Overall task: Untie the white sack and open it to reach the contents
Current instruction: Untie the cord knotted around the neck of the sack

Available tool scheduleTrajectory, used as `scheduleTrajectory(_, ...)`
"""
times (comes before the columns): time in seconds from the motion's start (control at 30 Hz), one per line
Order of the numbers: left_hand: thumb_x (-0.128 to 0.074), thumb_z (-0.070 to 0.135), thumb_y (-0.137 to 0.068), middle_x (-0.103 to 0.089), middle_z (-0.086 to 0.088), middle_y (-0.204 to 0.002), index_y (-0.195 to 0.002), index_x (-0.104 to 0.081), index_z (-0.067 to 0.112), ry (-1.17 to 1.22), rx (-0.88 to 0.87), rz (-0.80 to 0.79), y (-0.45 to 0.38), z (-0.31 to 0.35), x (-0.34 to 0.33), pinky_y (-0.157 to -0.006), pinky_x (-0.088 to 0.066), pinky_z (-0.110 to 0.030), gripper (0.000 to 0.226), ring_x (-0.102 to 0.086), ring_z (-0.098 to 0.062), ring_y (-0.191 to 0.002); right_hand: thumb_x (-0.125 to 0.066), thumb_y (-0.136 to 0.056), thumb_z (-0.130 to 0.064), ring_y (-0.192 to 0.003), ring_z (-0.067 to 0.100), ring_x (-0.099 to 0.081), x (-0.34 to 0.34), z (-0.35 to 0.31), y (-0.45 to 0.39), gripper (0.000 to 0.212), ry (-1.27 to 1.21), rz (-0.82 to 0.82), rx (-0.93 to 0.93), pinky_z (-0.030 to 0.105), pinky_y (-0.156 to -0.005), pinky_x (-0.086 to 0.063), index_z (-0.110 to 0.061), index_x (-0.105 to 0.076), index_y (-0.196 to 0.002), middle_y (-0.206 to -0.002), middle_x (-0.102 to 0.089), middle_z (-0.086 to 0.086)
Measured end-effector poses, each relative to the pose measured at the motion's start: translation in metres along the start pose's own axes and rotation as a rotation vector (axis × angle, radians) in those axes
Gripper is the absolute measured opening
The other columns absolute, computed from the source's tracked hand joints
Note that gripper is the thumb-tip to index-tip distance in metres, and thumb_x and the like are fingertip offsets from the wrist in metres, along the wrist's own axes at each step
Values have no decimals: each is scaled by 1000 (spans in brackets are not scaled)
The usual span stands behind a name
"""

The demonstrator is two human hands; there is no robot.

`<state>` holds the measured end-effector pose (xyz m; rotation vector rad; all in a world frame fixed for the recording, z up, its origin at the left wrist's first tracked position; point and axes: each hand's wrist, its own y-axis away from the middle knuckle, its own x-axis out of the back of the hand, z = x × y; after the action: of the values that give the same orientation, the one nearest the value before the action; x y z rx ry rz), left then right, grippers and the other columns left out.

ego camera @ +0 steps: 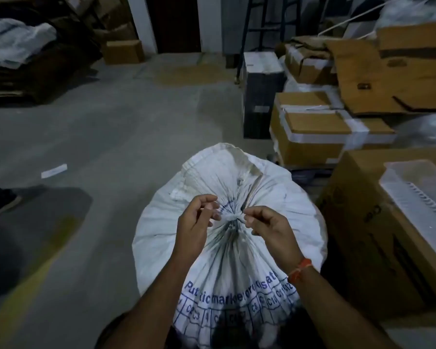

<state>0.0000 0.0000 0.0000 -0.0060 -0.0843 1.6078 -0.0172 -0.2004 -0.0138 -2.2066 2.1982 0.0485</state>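
At the white sack's [227, 197] gathered neck, left hand [194, 220] and right hand [269, 225] pinch the knot [230, 217] with curled fingertips; tugging could cinch it tighter.

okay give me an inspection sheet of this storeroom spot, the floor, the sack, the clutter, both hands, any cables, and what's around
Surface: grey concrete floor, paper slip lying on it.
Job's things: white sack, neck gathered at the knot, tied.
Clutter: taped cardboard boxes at right, white plastic tray on a carton.
Grippers: left hand and right hand pinch at the knot.
Cables: nothing seen.
Surroundings: dim storeroom, flattened cardboard stack far left.
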Motion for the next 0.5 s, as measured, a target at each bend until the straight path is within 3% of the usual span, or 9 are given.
scheduleTrajectory(0.1,-52,24,-102,-75,3,-100,-113,-69,24,-9,1,26,-10,-15,2,-74,-51,-31,21,-71,-16,-85,-66,-96,-5,-90,13,-68,0,14,-15,16,117,5,40,26,-78,-56,-13,-74,-107,-100,-74,5)
scheduleTrajectory(0.2,-51,17,-105,-75,-1,-101,-113,-69,23,-10,3,42,-15,-27,4,-75,-52,-26,21,-71,-15,-88,-73,-92,-15,-92,15,-70,-5,30,-24,14,294,47,76,34,-83,-60,-16,-74,-106,-99,-75,1)
scheduleTrajectory(0.33,-51,3,-104,-74,-9,-102,-108,-72,16,11,19,53,-30,-41,8,-84,-57,-25,25,-72,-15,-92,-82,-83,-29,-83,9,-69,-16,42,-33,22,553,79,155,20,-73,-56,-20,-74,-101,-93,-72,-3)
scheduleTrajectory(0.5,-44,-8,-102,-76,-5,-103,-105,-74,9,12,175,-100,-46,-53,11,-81,-55,-19,35,-73,-9,-93,-83,-83,-24,-79,11,-71,-23,55,-45,24,686,81,248,23,-77,-60,-16,-77,-105,-92,-76,1)
